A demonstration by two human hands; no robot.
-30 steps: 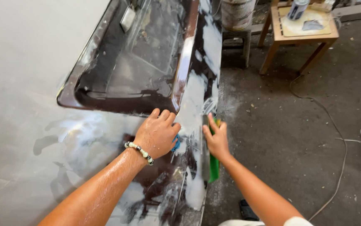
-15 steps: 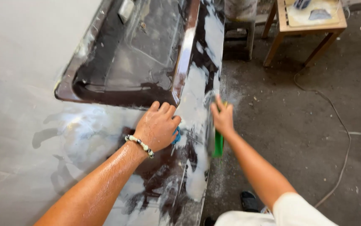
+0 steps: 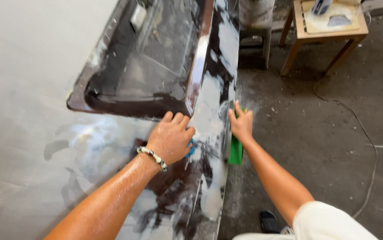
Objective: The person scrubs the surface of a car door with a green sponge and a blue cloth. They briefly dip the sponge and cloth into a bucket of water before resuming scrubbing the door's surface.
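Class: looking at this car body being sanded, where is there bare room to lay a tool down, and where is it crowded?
Free: the grey panel left of the window recess, and the floor between the panel edge and the cable. Crowded: below the recess, where the left hand and right hand with its green block work.

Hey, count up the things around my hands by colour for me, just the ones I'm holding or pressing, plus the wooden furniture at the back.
Blue: 1, the blue pad under the left hand
Green: 1, the green block under the right hand
Wood: 1, the wooden stool
Total: 3
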